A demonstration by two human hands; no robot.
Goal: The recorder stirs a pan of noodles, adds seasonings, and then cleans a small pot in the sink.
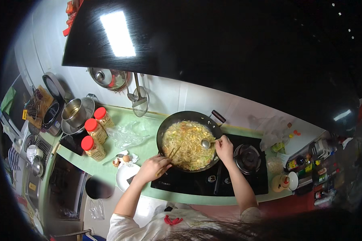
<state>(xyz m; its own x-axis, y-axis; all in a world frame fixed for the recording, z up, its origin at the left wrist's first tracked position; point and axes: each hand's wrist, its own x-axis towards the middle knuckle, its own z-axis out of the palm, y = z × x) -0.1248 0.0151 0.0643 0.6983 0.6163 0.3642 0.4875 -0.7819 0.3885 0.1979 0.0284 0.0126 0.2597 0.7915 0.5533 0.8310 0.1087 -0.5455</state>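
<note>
A black wok [166,126] on the left side of a gas hob [187,182] holds noodles in broth [187,144] with bits of egg and greens. At its lower left rim, my left hand [154,168] grips a pair of wooden chopsticks [174,152], their tips over the noodles. My right hand [224,148] is closed around the handle of a metal ladle [205,143] from the right side. The ladle's bowl rests at the surface of the noodles. Most of its handle is hidden by my fingers.
Left of the wok stand several red-lidded jars [92,147], a plastic bag [126,134], eggshells [125,158] and a white plate [123,174]. A dark range hood [199,45] overhangs the hob. The right burner [247,158] bears no pot. Bottles [322,177] crowd the far right.
</note>
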